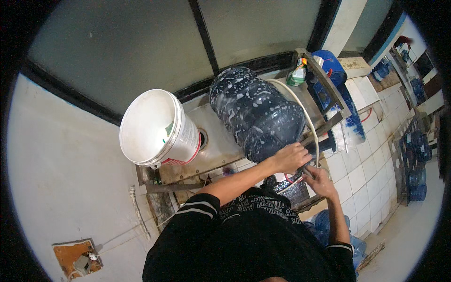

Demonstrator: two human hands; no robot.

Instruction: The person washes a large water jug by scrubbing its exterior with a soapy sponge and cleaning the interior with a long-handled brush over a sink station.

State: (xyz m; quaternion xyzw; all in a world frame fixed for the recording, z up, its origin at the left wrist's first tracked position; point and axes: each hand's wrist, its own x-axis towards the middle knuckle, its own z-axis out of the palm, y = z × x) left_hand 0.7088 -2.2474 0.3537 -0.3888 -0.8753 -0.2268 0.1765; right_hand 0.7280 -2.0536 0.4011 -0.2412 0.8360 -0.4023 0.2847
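A large water jug of dark bluish plastic, spotted with white foam, lies on its side on a metal-topped bench. My left hand is curled at the jug's neck end, where the neck is mostly hidden. Close beside it, my right hand has its fingers bent around a thin grey piece near the neck; what that piece is cannot be told. A cream-coloured hose arches over the jug's far end and comes down by both hands. Left of the jug stands a white plastic bucket with small green scraps inside.
A metal frame rises at the bench's right end, with a green and white packet by it. Beyond are a blue plastic drum and a blue tub. More jugs stand on the right; others lie below my right arm.
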